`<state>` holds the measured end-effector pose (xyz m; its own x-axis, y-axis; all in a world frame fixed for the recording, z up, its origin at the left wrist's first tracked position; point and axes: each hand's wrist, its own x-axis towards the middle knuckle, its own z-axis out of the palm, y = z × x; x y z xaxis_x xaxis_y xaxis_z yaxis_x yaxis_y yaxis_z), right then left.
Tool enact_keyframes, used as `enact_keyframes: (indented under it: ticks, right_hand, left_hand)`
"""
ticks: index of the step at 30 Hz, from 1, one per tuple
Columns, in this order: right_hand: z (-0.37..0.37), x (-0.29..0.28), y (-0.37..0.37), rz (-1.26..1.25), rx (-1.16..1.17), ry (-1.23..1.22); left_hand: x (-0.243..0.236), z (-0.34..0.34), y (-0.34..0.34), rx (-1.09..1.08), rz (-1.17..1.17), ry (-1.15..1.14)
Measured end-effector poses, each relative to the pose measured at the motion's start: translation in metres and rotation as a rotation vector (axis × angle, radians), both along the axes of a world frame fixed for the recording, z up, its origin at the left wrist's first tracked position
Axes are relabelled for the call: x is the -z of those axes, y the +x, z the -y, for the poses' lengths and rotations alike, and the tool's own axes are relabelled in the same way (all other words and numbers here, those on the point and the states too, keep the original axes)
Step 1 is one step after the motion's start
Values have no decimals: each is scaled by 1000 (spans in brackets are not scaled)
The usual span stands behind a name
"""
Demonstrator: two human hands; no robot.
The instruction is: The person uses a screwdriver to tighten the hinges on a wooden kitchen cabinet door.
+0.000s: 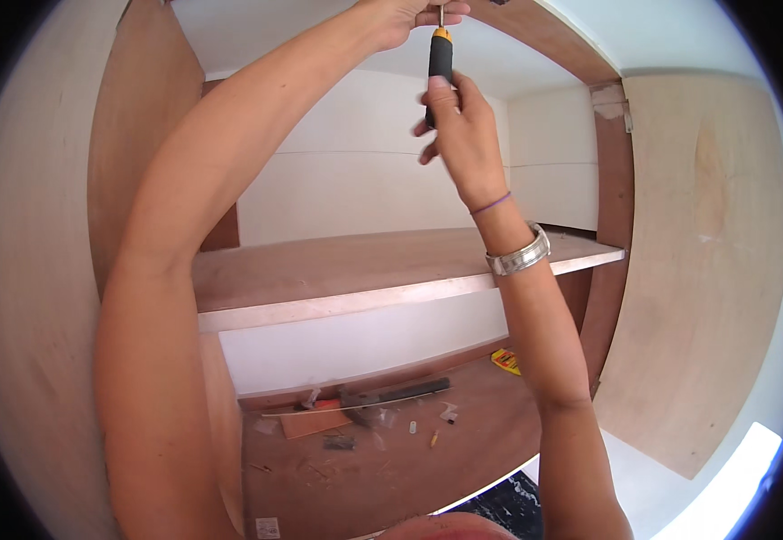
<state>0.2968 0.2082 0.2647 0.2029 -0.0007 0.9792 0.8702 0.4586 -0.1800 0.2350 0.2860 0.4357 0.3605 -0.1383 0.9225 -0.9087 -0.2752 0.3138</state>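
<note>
black screwdriver | right grip grasping it | left grip by shaft, closure unclear

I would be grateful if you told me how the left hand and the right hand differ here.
The left hand is partly cut off by the top edge; the right hand lies lower, inside the picture.
The left hand's fingers are at the shaft of the screwdriver; the right hand grasps its black handle.
The left wrist shows no band; the right has a thin purple band and a broad silver one.
Both are bare and raised.
</note>
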Motion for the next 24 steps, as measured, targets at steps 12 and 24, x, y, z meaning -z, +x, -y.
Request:
enact_keyframes:
  ticks: [12, 24]
  right_hand:
    - [-3, -6, 13, -3, -117, -7]
    - [8, -3, 9, -18, -281, 9]
  left_hand:
    - [4, 13, -1, -85, 64, -105]
    - [10, -2, -6, 8, -17, 29]
